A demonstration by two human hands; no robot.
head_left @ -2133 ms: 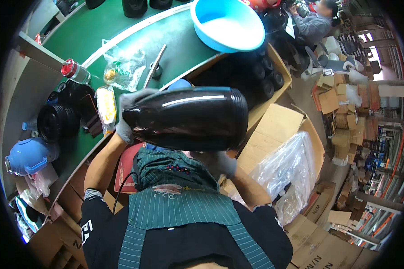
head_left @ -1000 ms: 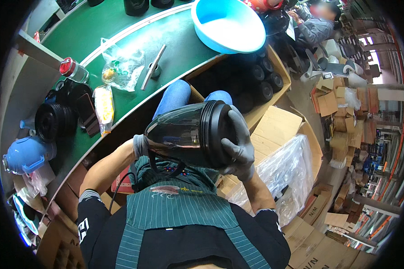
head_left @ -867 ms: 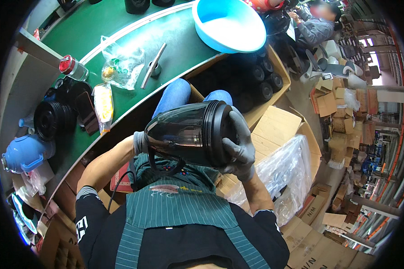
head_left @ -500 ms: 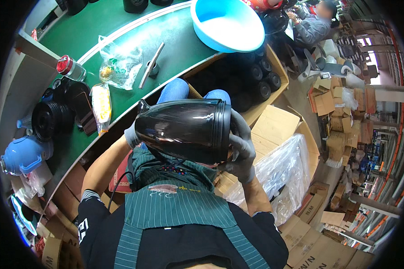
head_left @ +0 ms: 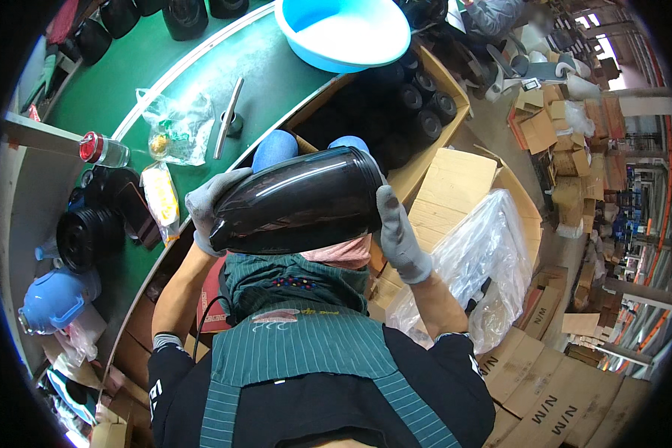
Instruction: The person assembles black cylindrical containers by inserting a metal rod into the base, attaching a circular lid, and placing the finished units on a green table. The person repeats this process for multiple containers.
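A glossy black jug-shaped shell (head_left: 299, 201) lies on its side across my lap, its narrow lipped end to the left and its wide ringed end to the right. My grey-gloved left hand (head_left: 210, 200) is wrapped round the narrow end from above and behind. At the wide rim, my grey-gloved right hand (head_left: 400, 237) presses its fingers against the shell, thumb side up. Both hands support it between them. The shell hides the inside of the wide end and some of my fingers.
Ahead is a green table (head_left: 157, 71) with a blue basin (head_left: 310, 52), a plastic bag (head_left: 190, 134), a metal bar (head_left: 229, 112) and a red-lidded jar (head_left: 112, 151). Right of my knees, a carton (head_left: 457, 123) holds black cylinders; another carton (head_left: 452, 183) has clear plastic (head_left: 493, 246) beside it.
The shell has tilted, its wide end higher and its narrow end lower. My left hand has come into view over the narrow end, and my right hand has shifted along the rim. The view has shifted.
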